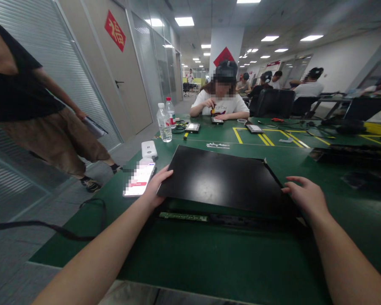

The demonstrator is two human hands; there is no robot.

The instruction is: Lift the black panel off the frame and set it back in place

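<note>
So the black panel (216, 178) sits mid-counter (209, 262), near edge tipped up over a green circuit board (182, 217), left hand (155, 186) pinching its near left corner beside a phone (139, 178), right hand (305, 197) loosely spread on the near right corner, can't tell if it's gripping.

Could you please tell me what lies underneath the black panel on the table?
Below the raised near edge of the black panel, a narrow green circuit board and dark parts beside it show. Everything farther under the panel is covered, so it cannot be seen.
</note>
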